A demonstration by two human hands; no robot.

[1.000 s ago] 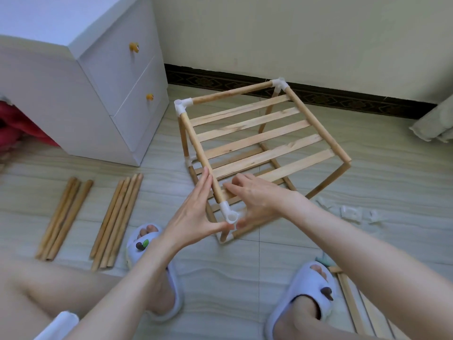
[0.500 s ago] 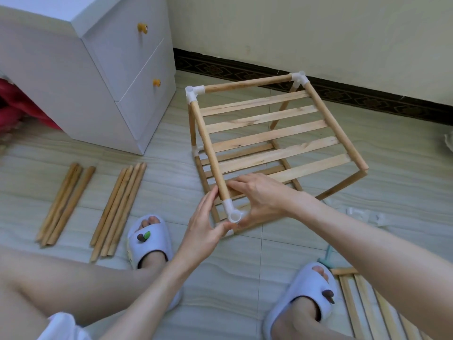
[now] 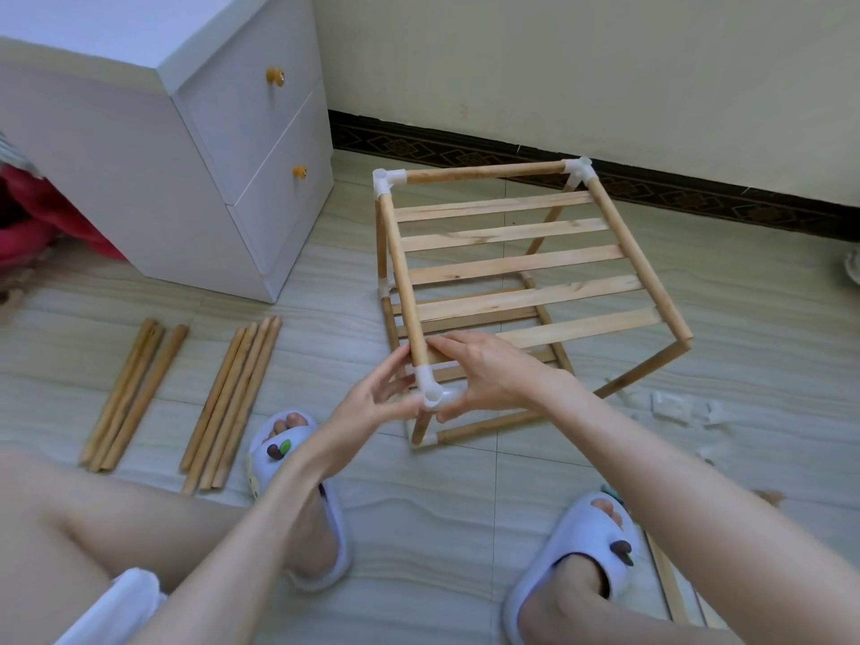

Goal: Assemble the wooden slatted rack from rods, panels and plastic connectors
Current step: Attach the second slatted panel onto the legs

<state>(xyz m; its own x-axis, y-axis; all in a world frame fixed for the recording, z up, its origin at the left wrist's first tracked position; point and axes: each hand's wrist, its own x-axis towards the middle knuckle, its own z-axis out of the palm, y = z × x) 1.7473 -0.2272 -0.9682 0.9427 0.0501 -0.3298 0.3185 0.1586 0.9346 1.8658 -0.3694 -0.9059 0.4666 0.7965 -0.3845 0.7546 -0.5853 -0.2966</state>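
1. Here the half-built rack [image 3: 521, 290] stands on the floor [image 3: 465, 528], right of the white drawer cabinet [image 3: 195, 179].
2. Right hand [image 3: 493, 370] grips the rack's near white connector [image 3: 435, 393].
3. Left hand [image 3: 372, 398] touches it with fingers straight.
4. Loose rods [image 3: 232, 402] lie in front of the cabinet.

Open floor [image 3: 419, 505] btwn slippers; rods [image 3: 232, 402] left, connectors [image 3: 670, 405] right, cabinet [image 3: 153, 188] far-left.
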